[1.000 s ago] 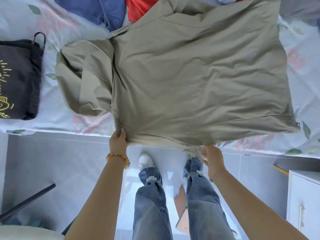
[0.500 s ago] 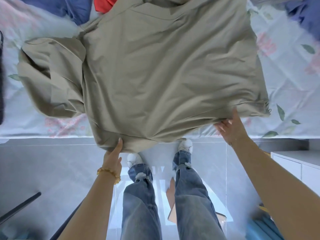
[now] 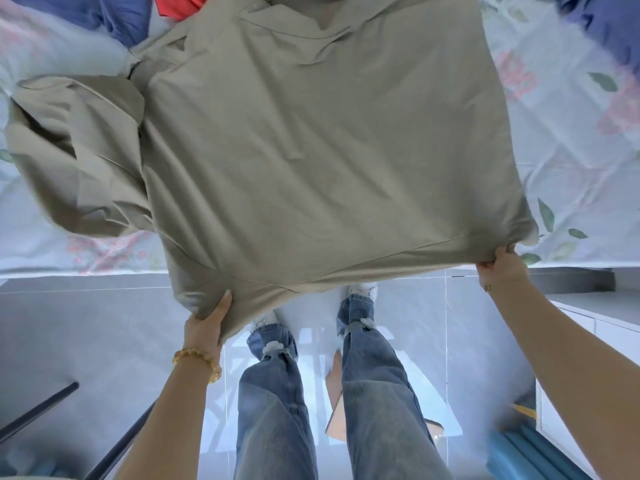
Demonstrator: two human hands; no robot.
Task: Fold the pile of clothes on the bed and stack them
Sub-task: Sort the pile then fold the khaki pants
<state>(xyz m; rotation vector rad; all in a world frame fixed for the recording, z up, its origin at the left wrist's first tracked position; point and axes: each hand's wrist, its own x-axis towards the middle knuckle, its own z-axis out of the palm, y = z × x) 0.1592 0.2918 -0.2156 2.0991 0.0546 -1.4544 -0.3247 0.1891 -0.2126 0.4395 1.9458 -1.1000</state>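
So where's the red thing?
In the head view, the red garment peeks out at the top left, between the blue garment and the khaki shirt.

Head-worn camera looks steeply down, close over bed (image 3: 571, 140) edge.

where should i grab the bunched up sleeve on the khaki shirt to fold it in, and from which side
Take the sleeve at its outer cuff edge, coming in from the left of the khaki shirt. It lies crumpled past the body's left edge on the bed sheet, so that free end probably lifts clear and swings inward. Both the left hand and right hand grip the hem, so one must let go first.
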